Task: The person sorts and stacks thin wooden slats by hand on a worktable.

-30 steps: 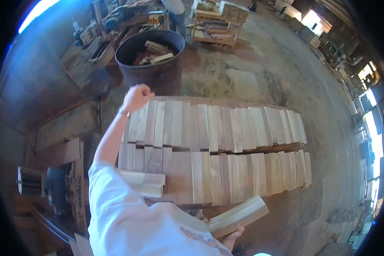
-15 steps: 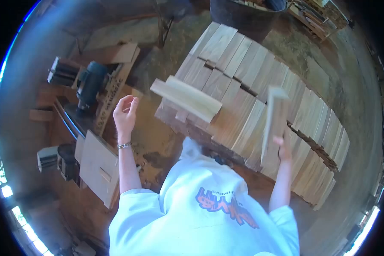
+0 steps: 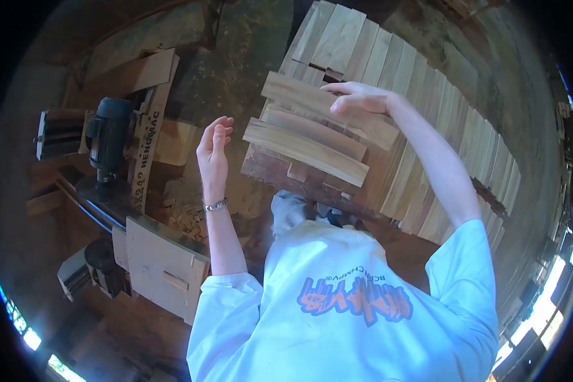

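My right hand grips a wooden board near its middle, with the thumb over its face and the fingers at the far edge. The board lies slantwise at the left end of a wide stack of planks. Just nearer to me, two more loose boards rest side by side on the stack: a brownish board and a paler board. My left hand hangs in the air left of the stack, its fingers loosely curved and apart, with nothing in it.
At left stands a machine with a blue-grey motor and a lettered beam. A pale flat panel sits in front of it, with small wood offcuts on the floor beside it.
My right hand has brought the board from upright at the right over to the left end of the stack, now lying beyond the two loose boards. The view has shifted.
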Motion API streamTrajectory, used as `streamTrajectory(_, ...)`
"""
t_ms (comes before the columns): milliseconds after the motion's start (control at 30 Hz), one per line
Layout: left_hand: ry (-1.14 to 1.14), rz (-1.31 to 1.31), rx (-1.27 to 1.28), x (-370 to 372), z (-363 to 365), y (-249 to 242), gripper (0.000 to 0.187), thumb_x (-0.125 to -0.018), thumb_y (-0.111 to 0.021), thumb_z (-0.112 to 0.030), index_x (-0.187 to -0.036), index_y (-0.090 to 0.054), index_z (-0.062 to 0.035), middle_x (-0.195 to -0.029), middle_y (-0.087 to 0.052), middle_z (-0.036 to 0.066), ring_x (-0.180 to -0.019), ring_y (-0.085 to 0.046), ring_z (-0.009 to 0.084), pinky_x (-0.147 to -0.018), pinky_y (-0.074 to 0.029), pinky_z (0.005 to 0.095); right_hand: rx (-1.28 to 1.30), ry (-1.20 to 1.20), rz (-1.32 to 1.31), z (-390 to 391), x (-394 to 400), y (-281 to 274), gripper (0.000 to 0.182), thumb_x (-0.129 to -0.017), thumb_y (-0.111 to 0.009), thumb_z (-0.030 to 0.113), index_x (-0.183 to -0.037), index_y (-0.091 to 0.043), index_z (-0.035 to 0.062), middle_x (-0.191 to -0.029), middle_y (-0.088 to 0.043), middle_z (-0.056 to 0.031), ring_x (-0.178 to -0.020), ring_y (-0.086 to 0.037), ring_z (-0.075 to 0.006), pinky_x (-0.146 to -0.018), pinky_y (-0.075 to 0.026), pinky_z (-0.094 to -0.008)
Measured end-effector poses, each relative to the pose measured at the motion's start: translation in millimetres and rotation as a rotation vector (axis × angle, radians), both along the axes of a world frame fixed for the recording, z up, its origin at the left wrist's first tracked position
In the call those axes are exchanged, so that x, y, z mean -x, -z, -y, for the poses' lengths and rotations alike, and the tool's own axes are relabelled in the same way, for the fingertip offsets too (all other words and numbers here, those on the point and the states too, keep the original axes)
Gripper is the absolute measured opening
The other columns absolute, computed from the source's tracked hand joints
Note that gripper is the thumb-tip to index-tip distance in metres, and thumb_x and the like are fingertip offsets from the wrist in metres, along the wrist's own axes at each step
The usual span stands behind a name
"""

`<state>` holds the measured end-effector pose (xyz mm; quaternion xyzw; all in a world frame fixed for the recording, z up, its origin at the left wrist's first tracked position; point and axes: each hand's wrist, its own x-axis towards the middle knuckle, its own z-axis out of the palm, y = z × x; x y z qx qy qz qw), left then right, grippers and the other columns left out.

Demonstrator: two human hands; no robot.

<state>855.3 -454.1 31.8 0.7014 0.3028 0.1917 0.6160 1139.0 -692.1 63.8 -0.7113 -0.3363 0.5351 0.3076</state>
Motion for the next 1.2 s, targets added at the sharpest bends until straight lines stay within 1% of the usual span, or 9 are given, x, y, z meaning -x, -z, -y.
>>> streamTrajectory(233, 0.175, 0.084, 0.331, -33, -5, 15, 0.074, -0.105, -0.032, -0.062, -0.150, -0.044, -0.0044, -0.149, -0.051, 0.014, -0.134, -0.049, 0.0240, -0.113, -0.035, 0.0421, 0.266, 0.254, -0.446, 1, 21, -33, 0.080, -0.081, -0.067, 0.046, -0.147, -0.050, 0.0034, -0.143, -0.056, -0.0131, -0.129, -0.054, -0.0228, -0.110, -0.040, -0.0379)
streamTrajectory(467, 0.362, 0.120, 0.481, -72, 7, -1, 0.086, -0.103, -0.022, -0.069, -0.158, -0.031, -0.0040, -0.161, -0.036, 0.015, -0.151, -0.030, 0.0274, -0.124, -0.019, 0.0412, -0.037, -0.045, -0.194, 4, 32, 23, 0.076, -0.091, -0.058, 0.057, -0.144, -0.055, 0.0027, -0.151, -0.051, -0.0126, -0.142, -0.043, -0.0265, -0.120, -0.027, -0.0368)
streamTrajectory(567, 0.488, 0.171, 0.481, -69, 1, 21, 0.086, -0.103, -0.021, -0.068, -0.158, -0.030, -0.0025, -0.162, -0.035, 0.016, -0.150, -0.031, 0.0282, -0.124, -0.020, 0.0419, -0.138, 0.082, -0.322, 26, 31, 17, 0.073, -0.099, -0.047, 0.060, -0.145, -0.053, 0.0039, -0.149, -0.053, -0.0118, -0.140, -0.046, -0.0281, -0.120, -0.030, -0.0388)
streamTrajectory(800, 0.500, 0.310, 0.622, -69, -14, 61, 0.075, -0.106, -0.028, -0.060, -0.146, -0.045, 0.0007, -0.151, -0.048, 0.020, -0.140, -0.046, 0.0305, -0.120, -0.029, 0.0433, -0.738, 1.098, -0.350, 85, 159, 58, 0.079, -0.103, -0.026, 0.068, -0.140, -0.055, 0.0049, -0.134, -0.062, -0.0121, -0.128, -0.057, -0.0251, -0.111, -0.043, -0.0421)
streamTrajectory(833, 0.456, 0.217, 0.340, -69, -11, 51, 0.063, -0.107, -0.035, -0.051, -0.141, -0.049, 0.0004, -0.145, -0.054, 0.020, -0.132, -0.053, 0.0308, -0.117, -0.034, 0.0433, -0.785, 1.313, -0.514, 70, 173, 58, 0.077, -0.101, -0.031, 0.068, -0.131, -0.059, 0.0031, -0.126, -0.064, -0.0138, -0.123, -0.059, -0.0259, -0.107, -0.046, -0.0424)
streamTrajectory(933, 0.266, 0.200, 0.906, -73, -13, 71, 0.045, -0.107, -0.041, -0.040, -0.130, -0.056, -0.0047, -0.131, -0.062, 0.014, -0.121, -0.059, 0.0251, -0.109, -0.045, 0.0442, -0.777, 1.435, -0.313, 66, 181, 85, 0.077, -0.101, -0.031, 0.070, -0.121, -0.067, 0.0039, -0.116, -0.067, -0.0104, -0.110, -0.062, -0.0227, -0.098, -0.049, -0.0388)
streamTrajectory(967, 0.458, 0.248, 0.584, -75, -7, 49, 0.046, -0.107, -0.040, -0.041, -0.129, -0.056, -0.0047, -0.127, -0.062, 0.012, -0.121, -0.058, 0.0247, -0.109, -0.044, 0.0430, -0.755, 1.505, -0.122, 58, 178, 77, 0.079, -0.101, -0.029, 0.071, -0.120, -0.068, 0.0046, -0.116, -0.067, -0.0100, -0.107, -0.062, -0.0213, -0.094, -0.049, -0.0363)
streamTrajectory(1067, 0.489, 0.252, 0.455, -76, 2, 29, 0.069, -0.106, -0.035, -0.050, -0.156, -0.032, -0.0020, -0.154, -0.044, 0.017, -0.144, -0.039, 0.0286, -0.121, -0.029, 0.0439, -1.080, 1.359, -0.524, 64, 183, 95, 0.072, -0.104, -0.036, 0.064, -0.138, -0.053, 0.0030, -0.130, -0.062, -0.0082, -0.118, -0.061, -0.0208, -0.105, -0.047, -0.0397)
streamTrajectory(1200, 0.680, 0.267, 0.572, -78, 2, 28, 0.074, -0.106, -0.033, -0.053, -0.159, -0.025, -0.0024, -0.163, -0.030, 0.017, -0.152, -0.027, 0.0299, -0.125, -0.020, 0.0447, -1.125, 1.297, -0.486, 60, 184, 110, 0.071, -0.106, -0.028, 0.061, -0.140, -0.048, 0.0017, -0.136, -0.055, -0.0095, -0.126, -0.051, -0.0199, -0.113, -0.036, -0.0377)
